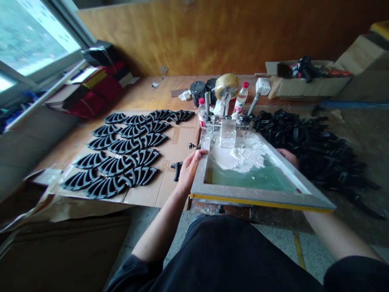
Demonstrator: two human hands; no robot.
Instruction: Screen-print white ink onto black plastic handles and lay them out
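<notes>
A screen printing frame [316, 199] is hinged at its back and tilted up over the table edge in front of me. White ink [226, 158] is smeared over its green mesh [252, 178], and a squeegee [227, 133] coated in white rests at the far end. My left hand [189, 168] is closed at the frame's left edge, thumb near the rim. Beside it, a single black plastic handle-shaped part [176, 170] lies on the cardboard [170, 142]. My right hand [289, 157] is at the frame's right side; the frame hides most of it and its fingers.
Rows of black curved parts [121, 158] lie on the cardboard at left. A heap of similar parts [304, 142] covers the table at right. Behind the frame stand bottles [241, 98], dark tubs [198, 92] and a tape roll [227, 86]. An open carton [313, 86] sits at back right.
</notes>
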